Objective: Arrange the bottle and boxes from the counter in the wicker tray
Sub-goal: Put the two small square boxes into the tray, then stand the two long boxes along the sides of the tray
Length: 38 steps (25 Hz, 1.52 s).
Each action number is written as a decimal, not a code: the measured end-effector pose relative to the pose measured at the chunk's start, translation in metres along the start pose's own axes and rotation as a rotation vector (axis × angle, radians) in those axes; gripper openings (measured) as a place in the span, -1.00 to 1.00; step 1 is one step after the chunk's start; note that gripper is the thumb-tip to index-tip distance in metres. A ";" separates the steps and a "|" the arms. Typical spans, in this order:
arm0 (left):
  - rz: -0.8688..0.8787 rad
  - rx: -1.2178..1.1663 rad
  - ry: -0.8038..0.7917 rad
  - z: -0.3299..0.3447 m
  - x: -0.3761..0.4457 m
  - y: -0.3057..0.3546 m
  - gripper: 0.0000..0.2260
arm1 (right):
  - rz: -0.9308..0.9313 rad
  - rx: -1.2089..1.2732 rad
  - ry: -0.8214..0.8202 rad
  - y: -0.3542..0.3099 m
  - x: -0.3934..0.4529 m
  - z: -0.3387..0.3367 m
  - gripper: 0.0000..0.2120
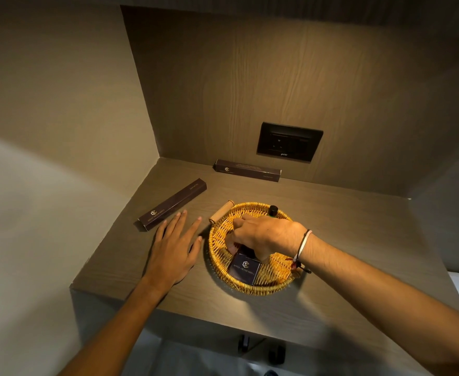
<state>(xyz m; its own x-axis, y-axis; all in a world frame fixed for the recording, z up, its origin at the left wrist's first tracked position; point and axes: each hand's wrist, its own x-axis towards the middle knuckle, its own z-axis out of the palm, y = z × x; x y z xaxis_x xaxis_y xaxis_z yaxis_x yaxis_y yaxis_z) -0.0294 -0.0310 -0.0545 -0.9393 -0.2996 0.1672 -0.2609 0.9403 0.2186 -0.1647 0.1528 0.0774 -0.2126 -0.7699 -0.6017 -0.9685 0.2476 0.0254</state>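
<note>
A round wicker tray (274,285) with a wooden handle sits in the middle of the counter. Inside it lies a small dark square box (245,268) near the front, and my right hand (260,236) reaches down with its fingers on the box's far edge. The black cap of a dark bottle (273,210) shows at the tray's back rim, behind my hand. A long dark box (172,204) lies on the counter to the left of the tray. My left hand (174,246) rests flat and spread beside its near end. A second long dark box (247,170) lies against the back wall.
A black wall socket plate (289,141) is set in the wooden back panel above the far box. Walls close the niche on the left and right. The counter's front edge (168,310) runs below my forearms, with dark hooks underneath.
</note>
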 end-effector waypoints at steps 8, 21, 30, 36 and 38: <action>0.004 0.003 0.014 -0.001 -0.001 0.001 -0.50 | 0.057 0.181 0.061 0.018 -0.005 -0.004 -0.27; 0.000 -0.024 0.035 0.000 0.000 0.001 -0.49 | 0.538 0.240 0.513 0.144 0.065 -0.014 -0.63; -0.002 -0.026 0.017 -0.002 -0.001 0.002 -0.49 | 0.626 0.527 0.595 0.164 0.032 -0.002 -0.58; -0.015 -0.027 0.003 -0.006 -0.001 0.004 -0.47 | 0.278 0.612 0.517 0.172 -0.037 -0.023 -0.64; -0.014 -0.026 -0.001 -0.007 -0.001 0.005 -0.47 | 0.212 0.552 0.432 0.165 -0.048 -0.021 -0.64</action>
<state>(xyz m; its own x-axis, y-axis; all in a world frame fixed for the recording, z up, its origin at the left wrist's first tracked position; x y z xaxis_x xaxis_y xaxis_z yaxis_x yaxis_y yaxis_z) -0.0279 -0.0266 -0.0464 -0.9357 -0.3127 0.1635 -0.2683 0.9314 0.2459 -0.3175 0.2181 0.1277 -0.5304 -0.8079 -0.2570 -0.7192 0.5893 -0.3680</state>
